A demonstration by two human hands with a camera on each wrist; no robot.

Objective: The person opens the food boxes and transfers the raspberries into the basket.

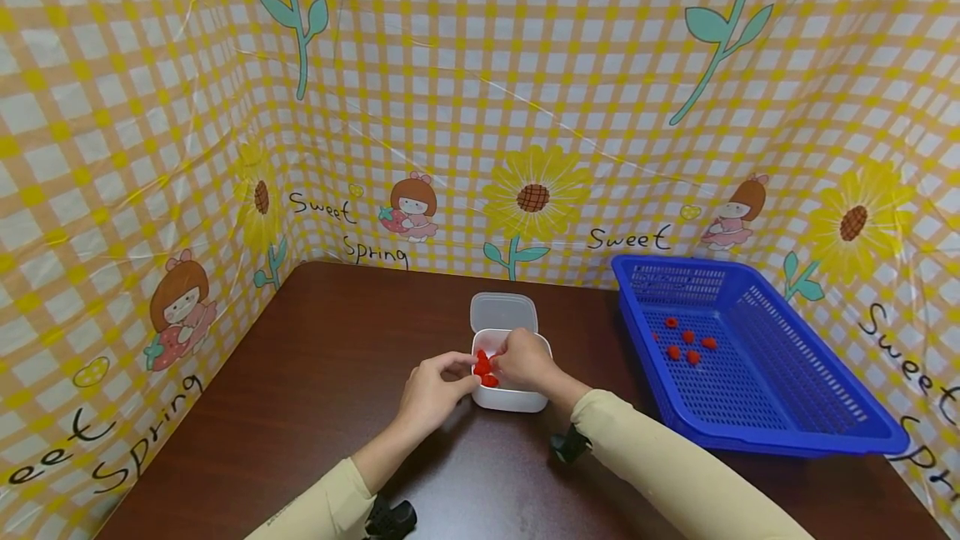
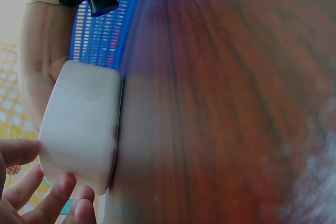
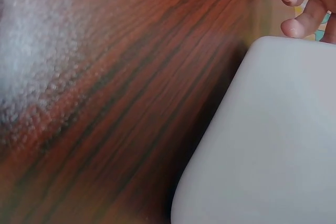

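Note:
A white plastic box (image 1: 512, 400) stands on the table, with several small red berry-shaped pieces (image 1: 489, 381) in its left part. My left hand (image 1: 435, 390) is at the box's left end; in the left wrist view its spread, slightly bent fingers (image 2: 58, 195) touch the box's outer wall. From the right, my right hand (image 1: 527, 361) reaches down into the box with bent fingers. Its fingertips are beside the red pieces; whether they pinch one is hidden. The right wrist view shows the box's wall (image 3: 262, 140) and the left hand's fingertips (image 3: 296, 27), but not the right hand.
Behind the box lies its grey translucent lid (image 1: 504, 312). A blue perforated basket (image 1: 780, 444) stands to the right, with several loose red pieces (image 1: 688, 337) on its floor. A patterned cloth (image 1: 450, 107) encloses the dark wooden table (image 1: 315, 357) at the back and sides.

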